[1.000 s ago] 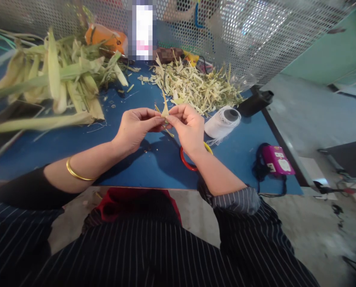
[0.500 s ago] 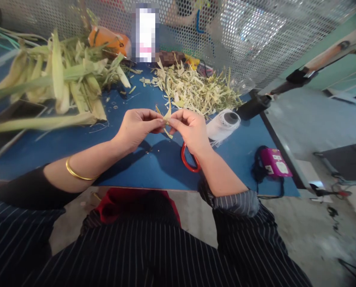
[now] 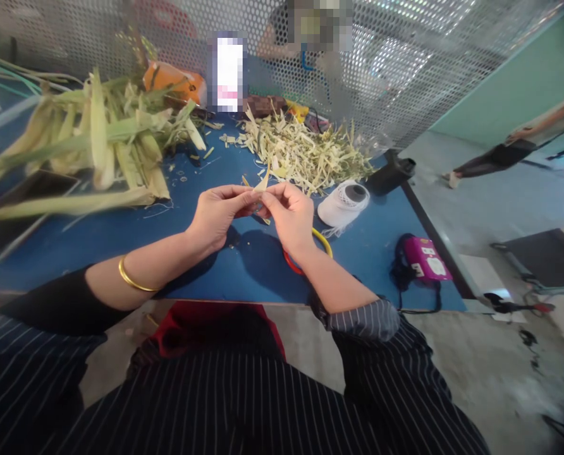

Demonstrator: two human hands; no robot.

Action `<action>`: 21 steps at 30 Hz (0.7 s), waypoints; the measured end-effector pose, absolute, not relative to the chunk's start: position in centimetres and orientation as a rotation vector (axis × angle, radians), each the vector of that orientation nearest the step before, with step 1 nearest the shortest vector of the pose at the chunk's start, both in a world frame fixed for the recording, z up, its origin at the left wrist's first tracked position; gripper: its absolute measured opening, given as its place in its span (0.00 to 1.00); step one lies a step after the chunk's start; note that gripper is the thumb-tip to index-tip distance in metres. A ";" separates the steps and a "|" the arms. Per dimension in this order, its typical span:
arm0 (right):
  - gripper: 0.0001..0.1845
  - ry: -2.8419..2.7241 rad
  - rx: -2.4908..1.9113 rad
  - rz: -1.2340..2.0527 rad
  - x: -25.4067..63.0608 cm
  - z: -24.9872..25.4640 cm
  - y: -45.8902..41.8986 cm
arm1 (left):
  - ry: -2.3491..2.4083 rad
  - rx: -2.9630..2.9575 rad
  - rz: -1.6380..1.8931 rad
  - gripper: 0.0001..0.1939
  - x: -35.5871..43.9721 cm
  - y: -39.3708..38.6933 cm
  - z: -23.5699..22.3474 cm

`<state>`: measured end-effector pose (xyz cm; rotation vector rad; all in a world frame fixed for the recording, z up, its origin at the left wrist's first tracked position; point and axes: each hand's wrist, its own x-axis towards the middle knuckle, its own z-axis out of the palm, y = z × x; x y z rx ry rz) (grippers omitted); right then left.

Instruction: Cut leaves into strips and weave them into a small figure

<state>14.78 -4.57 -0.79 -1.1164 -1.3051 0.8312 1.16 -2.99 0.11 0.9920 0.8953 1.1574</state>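
Note:
Between the fingertips of both hands is a small pale piece of corn husk (image 3: 263,182), with one pointed end sticking up. My left hand (image 3: 215,218) pinches it from the left side, thumb against fingers. From the right, my right hand (image 3: 291,218) pinches the same piece, so the fingertips of the two hands meet. My fingers cover most of the lower husk. Partly hidden under my right wrist are scissors (image 3: 324,241), showing one red and one yellow handle loop. A cone of white thread (image 3: 335,208) lies just right of that hand.
Whole corn husks (image 3: 99,139) are heaped at the left over a dark flat panel (image 3: 30,201). Shredded husk (image 3: 310,151) lies beyond my hands. A black cylinder (image 3: 391,175) and a purple box (image 3: 427,258) with black cord are at the right. Behind stands a perforated metal screen (image 3: 177,38).
My fingertips have drawn closer around the husk. The view has shifted slightly, and the yellow handle loop now shows. At the far right, a person in the background has moved.

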 end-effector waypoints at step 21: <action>0.11 -1.596 -1.290 0.617 16.2 1.1 -6.1 | 0.837 0.892 1.261 0.13 0.8 -2.2 0.1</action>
